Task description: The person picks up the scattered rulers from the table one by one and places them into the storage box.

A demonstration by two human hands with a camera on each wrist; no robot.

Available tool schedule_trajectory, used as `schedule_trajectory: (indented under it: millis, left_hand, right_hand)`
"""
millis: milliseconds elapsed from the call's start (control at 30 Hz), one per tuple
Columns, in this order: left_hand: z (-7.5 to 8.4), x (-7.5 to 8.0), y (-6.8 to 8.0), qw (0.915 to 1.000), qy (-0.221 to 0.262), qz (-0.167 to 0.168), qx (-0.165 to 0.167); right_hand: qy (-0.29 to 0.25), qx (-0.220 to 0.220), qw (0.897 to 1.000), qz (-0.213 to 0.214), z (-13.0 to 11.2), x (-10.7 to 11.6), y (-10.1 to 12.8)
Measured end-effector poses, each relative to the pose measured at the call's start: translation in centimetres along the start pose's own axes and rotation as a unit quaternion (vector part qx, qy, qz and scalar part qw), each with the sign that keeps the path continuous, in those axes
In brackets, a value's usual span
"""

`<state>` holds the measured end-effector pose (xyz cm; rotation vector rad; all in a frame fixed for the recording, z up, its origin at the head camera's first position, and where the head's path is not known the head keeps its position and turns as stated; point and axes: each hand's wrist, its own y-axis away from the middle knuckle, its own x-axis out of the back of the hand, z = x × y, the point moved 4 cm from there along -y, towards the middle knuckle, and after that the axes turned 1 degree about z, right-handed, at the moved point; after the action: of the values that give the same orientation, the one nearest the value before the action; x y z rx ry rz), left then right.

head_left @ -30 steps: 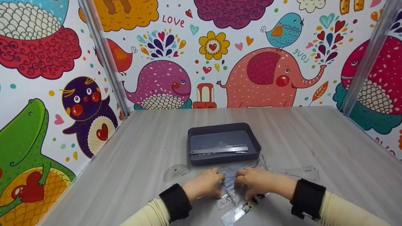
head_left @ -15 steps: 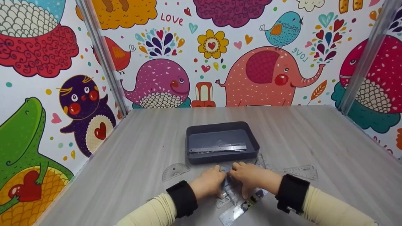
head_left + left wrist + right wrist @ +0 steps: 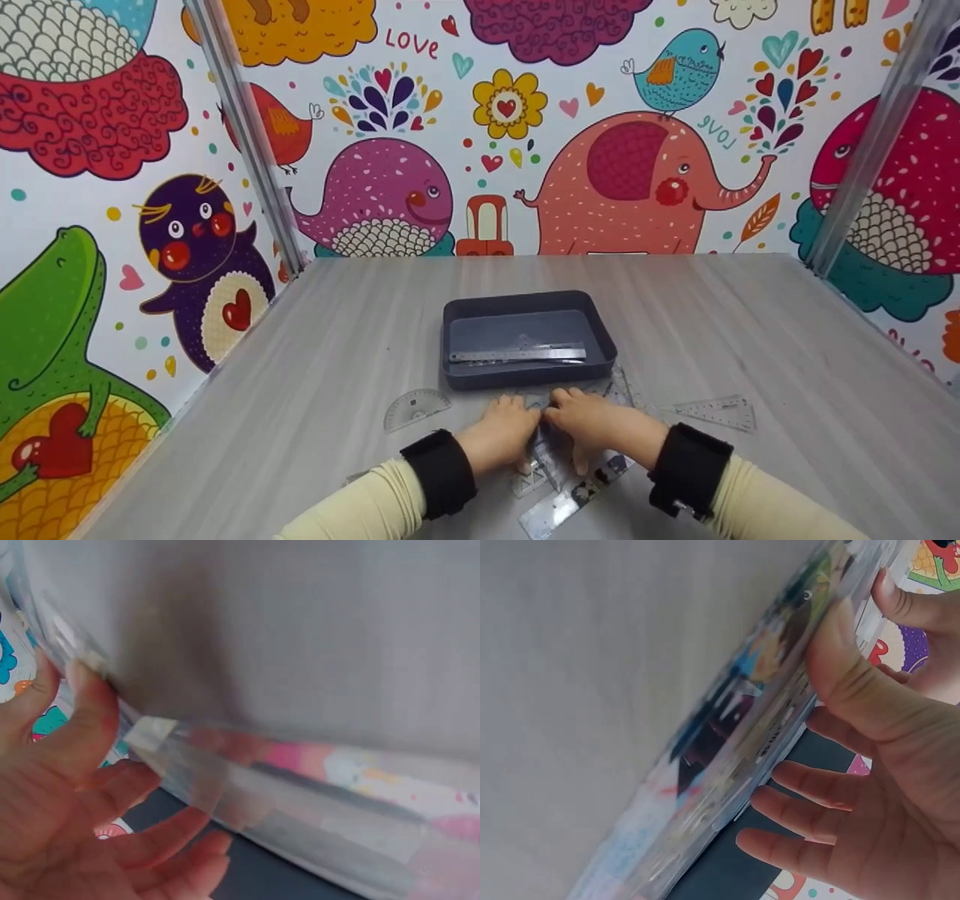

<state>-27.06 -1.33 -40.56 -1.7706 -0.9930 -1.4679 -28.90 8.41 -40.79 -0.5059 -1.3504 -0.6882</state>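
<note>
A pile of clear plastic rulers and set squares (image 3: 551, 457) lies in front of the dark tray. My left hand (image 3: 504, 431) holds the pile's left side; in the left wrist view, thumb and fingers sit on either side of a clear plastic piece (image 3: 262, 795). From the right, my right hand (image 3: 600, 420) grips the same pile, with the thumb at the near edge and the fingers at the far edge in the right wrist view. A picture-printed ruler (image 3: 574, 496) slants out below the right hand. Beside it pokes a clear piece with triangular cut-outs (image 3: 529, 480). Both hands partly cover the pile.
The dark grey tray (image 3: 529, 379) stands just beyond the hands, holding a steel ruler (image 3: 517, 355) and other thin pieces. A clear protractor (image 3: 417, 409) lies to the left, a clear set square (image 3: 716, 412) to the right. Patterned walls enclose the table (image 3: 360, 322).
My right hand has moved left, closer to my left hand, which has shifted slightly right. The hands now nearly meet over the pile. The tray's contents look unchanged.
</note>
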Motion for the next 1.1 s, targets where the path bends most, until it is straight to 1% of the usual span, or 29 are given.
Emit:
schedule_trajectory:
  millis: [33, 167, 300, 433, 533, 600, 700, 800, 900, 1033, 1100]
  left_hand:
    - [0.0, 0.0, 0.0, 1.0, 0.004, 0.0, 0.001]
    - [0.1, 0.1, 0.0, 0.999, 0.044, 0.008, 0.003]
    - [0.2, 0.2, -0.1, 0.9981, 0.061, 0.002, 0.003]
    - [0.2, 0.2, -0.2, 0.9988, 0.05, 0.001, 0.0]
    - [0.2, 0.2, -0.2, 0.9991, 0.043, 0.004, -0.002]
    - [0.1, 0.1, -0.2, 0.9989, 0.047, 0.001, 0.001]
    - [0.1, 0.0, -0.3, 0.9993, 0.037, -0.005, 0.008]
    - [0.0, -0.1, -0.3, 0.9996, 0.026, -0.008, 0.01]
    - [0.0, -0.1, -0.2, 0.9999, 0.017, -0.001, 0.004]
    - [0.0, -0.1, 0.0, 0.9995, 0.03, 0.009, -0.006]
    - [0.1, -0.1, 0.0, 0.9991, 0.04, 0.008, -0.009]
  right_hand:
    - [0.003, 0.002, 1.0, 0.004, -0.1, 0.0, 0.0]
    - [0.003, 0.011, 1.0, 0.013, -0.2, 0.2, 0.2]
    - [-0.008, 0.008, 1.0, 0.006, 0.1, 0.4, 0.4]
    - [-0.007, 0.012, 1.0, 0.004, 0.2, 0.4, 0.5]
    - [-0.001, 0.032, 0.999, 0.027, 0.2, 0.3, 0.7]
    - [-0.001, 0.045, 0.998, 0.044, 0.1, 0.3, 0.8]
    - [-0.01, 0.06, 0.996, 0.065, 0.1, 0.2, 1.1]
    - [-0.021, 0.071, 0.995, 0.073, 0.0, 0.2, 1.2]
    - [-0.02, 0.091, 0.992, 0.081, -0.1, 0.2, 1.3]
    - [-0.03, 0.105, 0.99, 0.086, 0.1, 0.2, 1.3]
    - [-0.049, 0.104, 0.99, 0.082, 0.3, 0.1, 1.4]
